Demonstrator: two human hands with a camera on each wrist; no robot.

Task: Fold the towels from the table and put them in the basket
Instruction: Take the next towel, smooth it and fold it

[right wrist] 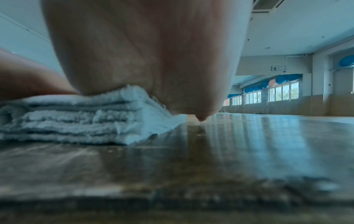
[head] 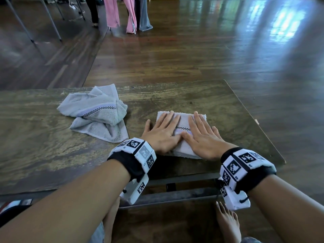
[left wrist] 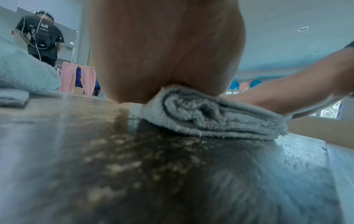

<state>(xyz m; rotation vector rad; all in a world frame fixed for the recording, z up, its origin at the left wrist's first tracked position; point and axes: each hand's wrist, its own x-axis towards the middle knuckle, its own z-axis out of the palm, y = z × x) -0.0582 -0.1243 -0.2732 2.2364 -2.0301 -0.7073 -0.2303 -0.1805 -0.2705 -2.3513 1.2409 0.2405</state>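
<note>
Pressing flat with left hand and right hand, fingers straight, on one folded towel, second towel crumpled alongside, no basket in sight.

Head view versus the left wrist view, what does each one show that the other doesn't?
Only the head view shows both hands from above, the left hand and right hand pressing flat side by side on the folded towel, and the whole crumpled towel lying apart to the left. Only the left wrist view shows the folded towel's stacked layers edge-on, and a person in a dark shirt in the background. Both show the table, both towels and pink cloth hanging behind. No basket appears in either.
</note>
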